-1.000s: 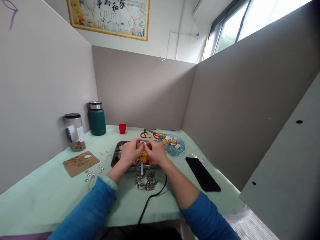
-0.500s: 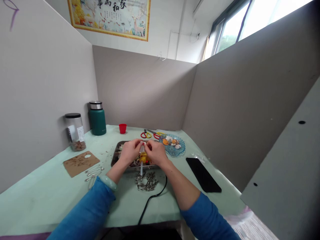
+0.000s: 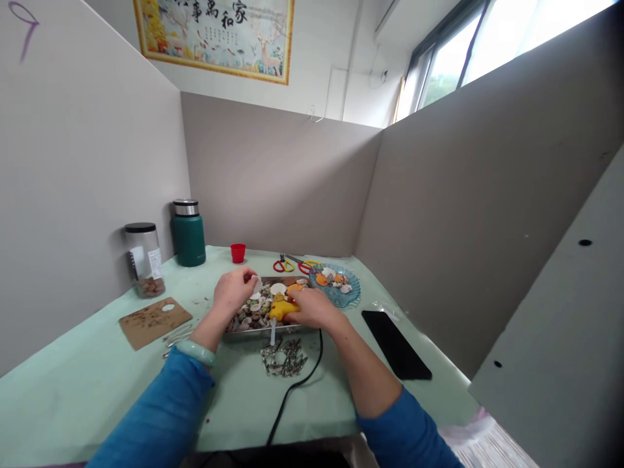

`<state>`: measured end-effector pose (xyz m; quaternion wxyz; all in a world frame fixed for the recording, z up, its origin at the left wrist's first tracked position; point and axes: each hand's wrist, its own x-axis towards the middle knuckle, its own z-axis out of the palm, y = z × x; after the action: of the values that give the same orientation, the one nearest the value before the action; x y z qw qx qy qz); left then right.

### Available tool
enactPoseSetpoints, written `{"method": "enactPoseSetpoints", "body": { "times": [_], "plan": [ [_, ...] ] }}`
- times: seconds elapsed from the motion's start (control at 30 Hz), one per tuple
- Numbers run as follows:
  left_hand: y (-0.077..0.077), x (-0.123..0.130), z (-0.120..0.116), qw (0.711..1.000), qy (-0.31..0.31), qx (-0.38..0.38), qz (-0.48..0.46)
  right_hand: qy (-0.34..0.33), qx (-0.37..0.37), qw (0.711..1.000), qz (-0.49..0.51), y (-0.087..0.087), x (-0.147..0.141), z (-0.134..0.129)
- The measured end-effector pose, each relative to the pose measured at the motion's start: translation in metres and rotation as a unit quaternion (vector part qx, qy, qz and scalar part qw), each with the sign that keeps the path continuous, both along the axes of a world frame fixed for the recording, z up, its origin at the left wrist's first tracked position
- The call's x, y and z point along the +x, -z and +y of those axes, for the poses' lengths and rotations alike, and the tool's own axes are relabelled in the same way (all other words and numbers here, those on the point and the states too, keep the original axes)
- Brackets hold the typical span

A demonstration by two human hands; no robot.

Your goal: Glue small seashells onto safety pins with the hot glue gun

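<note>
My left hand [image 3: 233, 291] pinches a thin white shell [image 3: 257, 284] over the left side of a metal tray [image 3: 253, 333]. The tray is filled with small shells [image 3: 253, 315] and a few larger flat white and orange ones. At the tray's right side, my right hand [image 3: 312, 307] is closed around a yellow glue gun [image 3: 281, 308]. A whitish glue stick [image 3: 273, 333] juts from the gun toward me over the tray's front rim. Just in front of the tray lies a pile of small metal clips [image 3: 285, 359].
A black cord [image 3: 297, 383] curves toward the front edge. Right are a blue glass plate of shells [image 3: 355, 286] and a black slab [image 3: 397, 344]. Scissors [image 3: 305, 265], a red cup [image 3: 238, 253], a green bottle [image 3: 190, 237], a jar [image 3: 146, 260] and cardboard [image 3: 153, 322] stand around.
My hands, together on the white shell above the tray, have parted. The left drew leftward with the shell; the right let go of it, moved down and took hold of the glue gun.
</note>
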<state>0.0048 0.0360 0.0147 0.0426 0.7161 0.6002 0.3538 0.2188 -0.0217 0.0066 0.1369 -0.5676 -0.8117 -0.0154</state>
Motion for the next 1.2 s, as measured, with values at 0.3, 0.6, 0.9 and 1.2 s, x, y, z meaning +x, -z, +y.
{"method": "enactPoseSetpoints", "body": {
  "times": [0.3,0.6,0.9,1.2],
  "plan": [
    [0.009,0.011,-0.008,0.988,0.019,-0.058,0.143,-0.048,-0.091,0.845,0.525,-0.012,0.003,0.001],
    [0.009,0.022,-0.013,0.944,0.246,-0.213,-0.061,-0.037,-0.075,0.811,0.579,-0.004,-0.004,0.000],
    [0.014,0.001,0.001,0.968,0.055,-0.099,0.222,-0.062,-0.186,0.808,0.555,0.003,0.002,0.003],
    [0.023,0.014,0.000,0.957,0.141,-0.096,0.233,-0.058,-0.200,0.813,0.544,0.005,0.004,0.004]
  ]
}}
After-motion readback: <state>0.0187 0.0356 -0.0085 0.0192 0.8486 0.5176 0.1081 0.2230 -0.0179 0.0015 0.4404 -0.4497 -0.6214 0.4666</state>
